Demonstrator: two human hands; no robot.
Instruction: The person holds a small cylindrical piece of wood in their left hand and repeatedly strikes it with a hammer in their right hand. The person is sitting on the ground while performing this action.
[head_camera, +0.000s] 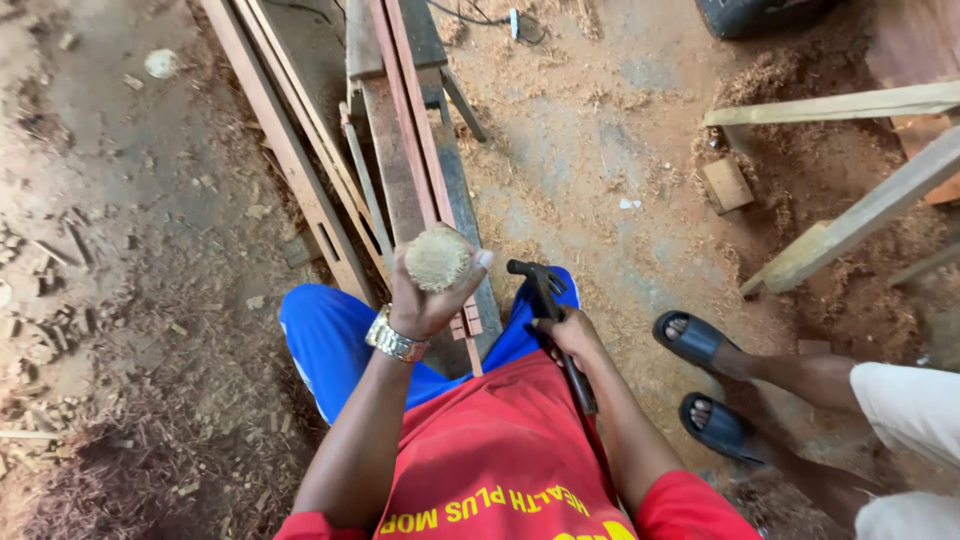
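Sawdust covers the floor in the head view. The left hand is closed around a pale round wooden piece, its lower part hidden by fingers, raised over long planks. The right hand grips a hammer; its handle end is hidden. Another person's sandalled feet stand nearby.

1. Pale tan, speckled wooden lump
2. Black hammer
3. Silver wristwatch
4. Red shirt with yellow lettering
5. Bright blue trousers
6. Dark navy slide sandals
7. Reddish-brown planks over sandy orange sawdust
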